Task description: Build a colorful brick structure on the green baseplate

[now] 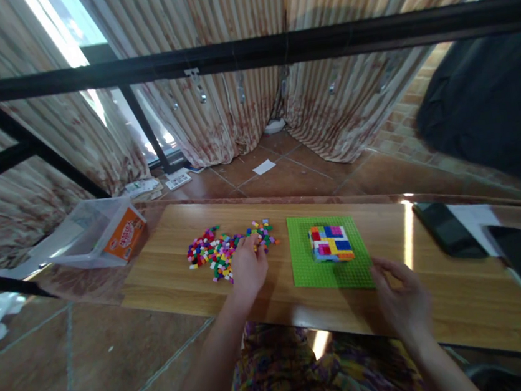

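Note:
A loose pile of small coloured toy bricks (222, 253) is spread over the left part of the wooden board. My left hand (249, 262) reaches into its right side, fingers bent down and drawn together among the bricks; what lies between the fingertips is hidden. To the right lies a green studded baseplate (307, 272). On it stands a low block of joined bricks (330, 243) in white, blue, yellow, red and orange. My right hand (403, 295) is at the baseplate's near right corner, thumb and forefinger curled together on its edge.
A clear plastic box (93, 255) with an orange label stands at the left end. Two dark phone-like slabs (448, 230) and white paper (472, 218) lie to the right. A black metal bar (244, 53) crosses ahead, before striped curtains (221, 12).

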### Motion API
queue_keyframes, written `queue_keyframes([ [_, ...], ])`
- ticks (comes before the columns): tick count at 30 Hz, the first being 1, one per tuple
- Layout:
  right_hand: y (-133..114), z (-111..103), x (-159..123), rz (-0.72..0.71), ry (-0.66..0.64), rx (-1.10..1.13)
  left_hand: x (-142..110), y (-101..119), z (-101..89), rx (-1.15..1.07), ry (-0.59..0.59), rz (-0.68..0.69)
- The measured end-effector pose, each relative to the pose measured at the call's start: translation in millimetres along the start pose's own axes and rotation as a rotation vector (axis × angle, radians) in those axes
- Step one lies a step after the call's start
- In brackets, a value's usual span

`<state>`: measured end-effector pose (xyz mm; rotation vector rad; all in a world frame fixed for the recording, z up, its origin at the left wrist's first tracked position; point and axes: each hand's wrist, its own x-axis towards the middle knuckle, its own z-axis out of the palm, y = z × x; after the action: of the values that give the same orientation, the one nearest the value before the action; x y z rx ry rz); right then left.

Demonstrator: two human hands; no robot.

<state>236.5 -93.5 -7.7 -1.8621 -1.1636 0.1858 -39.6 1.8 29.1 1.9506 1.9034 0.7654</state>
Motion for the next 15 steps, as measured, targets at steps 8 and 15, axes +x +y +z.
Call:
queue_keyframes([
  [8, 37, -18, -14, 0.059, -0.062, -0.130, 35, -10, -6.9, 0.226, -0.069, 0.049],
  [15, 32, -10, -13, -0.136, -0.061, -0.129, 43, -7, 5.1, 0.310, -0.132, 0.177],
])
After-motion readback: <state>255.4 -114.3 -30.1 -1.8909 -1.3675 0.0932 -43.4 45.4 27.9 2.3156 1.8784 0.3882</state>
